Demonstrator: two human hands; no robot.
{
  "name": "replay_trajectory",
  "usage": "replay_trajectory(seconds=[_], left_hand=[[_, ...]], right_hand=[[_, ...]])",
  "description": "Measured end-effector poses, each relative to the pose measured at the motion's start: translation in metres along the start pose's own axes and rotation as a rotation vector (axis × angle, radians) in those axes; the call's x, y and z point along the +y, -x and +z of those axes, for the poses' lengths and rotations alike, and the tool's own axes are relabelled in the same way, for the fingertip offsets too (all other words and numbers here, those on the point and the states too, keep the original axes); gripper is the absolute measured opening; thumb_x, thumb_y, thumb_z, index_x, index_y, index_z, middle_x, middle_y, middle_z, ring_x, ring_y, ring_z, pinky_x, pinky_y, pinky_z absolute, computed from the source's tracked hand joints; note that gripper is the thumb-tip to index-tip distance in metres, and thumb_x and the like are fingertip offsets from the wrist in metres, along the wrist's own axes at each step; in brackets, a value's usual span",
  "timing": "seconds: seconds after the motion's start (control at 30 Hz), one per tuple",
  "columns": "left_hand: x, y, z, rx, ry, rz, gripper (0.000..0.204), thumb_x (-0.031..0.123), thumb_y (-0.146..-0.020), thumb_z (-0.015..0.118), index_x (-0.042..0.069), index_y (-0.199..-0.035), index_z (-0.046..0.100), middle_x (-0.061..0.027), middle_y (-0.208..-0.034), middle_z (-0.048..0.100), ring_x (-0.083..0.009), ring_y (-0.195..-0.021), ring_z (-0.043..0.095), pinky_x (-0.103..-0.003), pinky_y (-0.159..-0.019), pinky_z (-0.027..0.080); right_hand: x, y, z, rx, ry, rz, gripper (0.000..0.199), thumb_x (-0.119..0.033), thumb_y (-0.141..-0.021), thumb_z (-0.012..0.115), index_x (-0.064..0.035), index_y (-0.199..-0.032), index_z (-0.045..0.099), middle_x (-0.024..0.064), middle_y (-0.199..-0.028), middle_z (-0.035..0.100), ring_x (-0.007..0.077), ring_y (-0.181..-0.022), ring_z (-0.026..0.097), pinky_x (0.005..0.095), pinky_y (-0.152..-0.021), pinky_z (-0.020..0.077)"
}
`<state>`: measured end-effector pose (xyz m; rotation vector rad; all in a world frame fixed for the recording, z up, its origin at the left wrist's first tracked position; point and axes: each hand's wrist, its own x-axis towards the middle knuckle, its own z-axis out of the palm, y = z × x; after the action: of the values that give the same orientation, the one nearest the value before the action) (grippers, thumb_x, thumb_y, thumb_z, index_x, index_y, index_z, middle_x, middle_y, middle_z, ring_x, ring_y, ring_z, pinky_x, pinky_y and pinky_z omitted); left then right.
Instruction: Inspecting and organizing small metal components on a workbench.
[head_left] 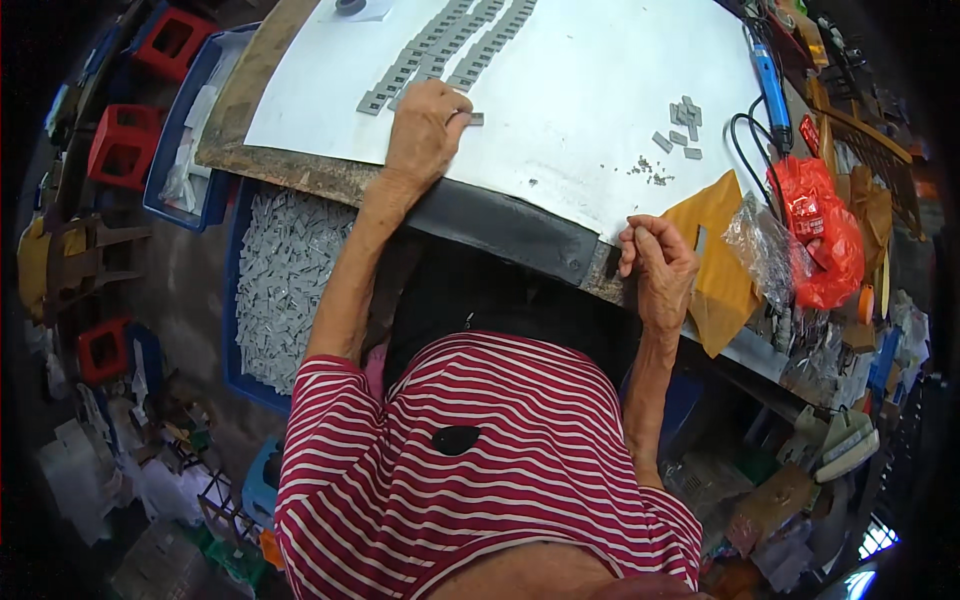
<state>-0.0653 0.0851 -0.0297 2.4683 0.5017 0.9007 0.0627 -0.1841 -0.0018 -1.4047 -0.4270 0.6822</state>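
My left hand is over the white work surface, fingers curled, at the near end of the rows of small grey rectangular pieces. One grey piece pokes out by its thumb and fingertips and looks held there. At the table's near edge, my right hand has its thumb and fingertips pressed together; whatever is in the pinch is too small to make out. Beyond it lie a scatter of tiny dark parts and a loose heap of grey pieces.
A blue electric screwdriver with a black cable stands at the right. Near it are a yellow envelope, clear plastic and a red bag. Below the table's left side sits a blue bin full of grey pieces. Red stools stand left.
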Motion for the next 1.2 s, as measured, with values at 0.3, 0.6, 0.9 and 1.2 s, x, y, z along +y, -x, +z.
replay_trajectory(seconds=[0.3, 0.6, 0.9, 1.2], left_hand=[[-0.006, 0.001, -0.005, -0.001, -0.06, 0.006, 0.005, 0.006, -0.071, 0.061, 0.002, -0.074, 0.06, -0.0106, -0.075, 0.054, -0.0285, -0.076, 0.052, -0.037, -0.07, 0.041], [0.003, 0.0, -0.008, 0.008, -0.011, 0.045, 0.008, 0.006, -0.07, 0.062, 0.002, -0.077, 0.06, -0.0098, -0.077, 0.056, -0.0282, -0.078, 0.053, -0.038, -0.071, 0.041], [0.002, 0.002, -0.003, -0.004, -0.134, 0.117, 0.011, -0.002, -0.068, 0.063, 0.002, -0.078, 0.061, -0.0087, -0.077, 0.06, -0.0246, -0.075, 0.056, -0.034, -0.067, 0.044], [0.0, 0.002, -0.004, -0.046, 0.077, -0.044, 0.011, 0.005, -0.071, 0.062, 0.003, -0.081, 0.059, -0.009, -0.078, 0.058, -0.0264, -0.079, 0.055, -0.037, -0.069, 0.041]], right_hand=[[0.001, 0.004, -0.006, 0.02, -0.011, 0.006, 0.014, -0.002, -0.086, 0.05, 0.0069, -0.093, 0.057, 0.0091, -0.075, 0.058, 0.0087, -0.055, 0.05, 0.0201, -0.049, 0.0414], [0.003, 0.007, -0.008, 0.031, -0.005, 0.006, 0.014, -0.002, -0.086, 0.05, 0.0069, -0.093, 0.057, 0.0091, -0.075, 0.058, 0.0087, -0.054, 0.05, 0.0199, -0.048, 0.0414], [0.005, 0.006, -0.009, 0.032, 0.011, 0.012, 0.014, -0.003, -0.086, 0.05, 0.0064, -0.093, 0.057, 0.0088, -0.073, 0.058, 0.0088, -0.054, 0.05, 0.0201, -0.048, 0.0415], [0.004, 0.005, -0.009, 0.013, 0.048, 0.0, 0.014, -0.003, -0.085, 0.05, 0.0062, -0.093, 0.057, 0.0082, -0.073, 0.058, 0.0087, -0.054, 0.05, 0.02, -0.048, 0.0416]])
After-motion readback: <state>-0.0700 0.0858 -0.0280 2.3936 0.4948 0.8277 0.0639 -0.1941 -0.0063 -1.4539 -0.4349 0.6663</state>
